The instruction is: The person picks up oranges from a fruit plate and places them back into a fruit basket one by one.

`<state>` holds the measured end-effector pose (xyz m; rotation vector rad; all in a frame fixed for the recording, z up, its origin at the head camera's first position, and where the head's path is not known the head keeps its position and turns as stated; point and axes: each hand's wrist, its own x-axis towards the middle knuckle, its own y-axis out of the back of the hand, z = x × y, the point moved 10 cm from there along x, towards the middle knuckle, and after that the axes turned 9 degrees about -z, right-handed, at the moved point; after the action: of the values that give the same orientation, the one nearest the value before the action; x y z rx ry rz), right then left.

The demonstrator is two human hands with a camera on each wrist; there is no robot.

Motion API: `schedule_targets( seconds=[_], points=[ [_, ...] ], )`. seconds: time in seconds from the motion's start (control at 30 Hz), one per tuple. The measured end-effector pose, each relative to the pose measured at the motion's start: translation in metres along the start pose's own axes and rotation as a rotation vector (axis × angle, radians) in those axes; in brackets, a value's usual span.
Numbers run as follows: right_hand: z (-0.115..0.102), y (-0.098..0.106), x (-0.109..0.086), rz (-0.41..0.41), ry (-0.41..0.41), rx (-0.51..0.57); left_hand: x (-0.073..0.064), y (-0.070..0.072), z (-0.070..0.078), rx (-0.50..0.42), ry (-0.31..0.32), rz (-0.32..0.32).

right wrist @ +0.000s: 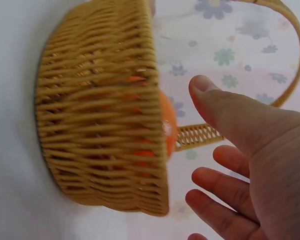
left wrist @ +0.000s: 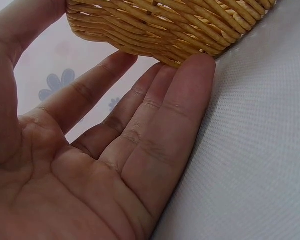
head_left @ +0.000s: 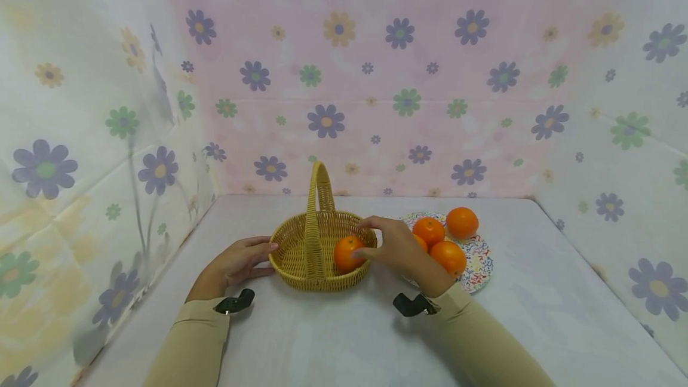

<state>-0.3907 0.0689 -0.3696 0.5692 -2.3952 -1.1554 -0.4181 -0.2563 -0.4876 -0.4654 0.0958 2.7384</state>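
A yellow wicker basket [head_left: 292,281] with a tall arched handle stands on the table, and one orange [head_left: 346,254] lies in its right half. My left hand [head_left: 242,260] touches the basket's left side; in the left wrist view its fingers [left wrist: 152,142] reach out nearly straight against the weave [left wrist: 155,35]. Over the basket's right rim is my right hand [head_left: 395,243], thumb and fingers spread apart near the orange. In the right wrist view a gap shows between the hand [right wrist: 275,165] and the orange [right wrist: 168,125], which is partly hidden behind the basket wall [right wrist: 100,120].
Right of the basket, a plate with a multicoloured speckled pattern [head_left: 480,261] bears several oranges [head_left: 448,257], partly hidden by my right hand and forearm. Flowered cloth walls [head_left: 365,88] enclose the table [head_left: 333,339] at the back and both sides.
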Motion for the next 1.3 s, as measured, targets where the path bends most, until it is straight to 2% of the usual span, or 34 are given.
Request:
schedule_targets(
  seconds=[0.4,0.67,0.97,1.17,1.3],
  points=[
    [0.017,0.041,-0.007,0.088,-0.031,-0.023,0.005,-0.001,0.004,0.003,-0.002,-0.004],
    [0.041,0.067,-0.016,0.077,-0.193,-0.016,0.007,-0.006,0.007,0.013,-0.016,-0.032],
    [0.075,0.092,-0.029,0.124,-0.25,0.061,0.011,-0.008,0.007,-0.017,-0.009,-0.019],
    [0.076,0.1,-0.032,0.124,-0.228,0.091,0.005,-0.006,0.003,-0.013,-0.016,-0.027],
    [0.087,0.096,-0.032,0.108,-0.268,0.102,0.0,-0.001,0.0,0.005,-0.017,-0.01]
  ],
)
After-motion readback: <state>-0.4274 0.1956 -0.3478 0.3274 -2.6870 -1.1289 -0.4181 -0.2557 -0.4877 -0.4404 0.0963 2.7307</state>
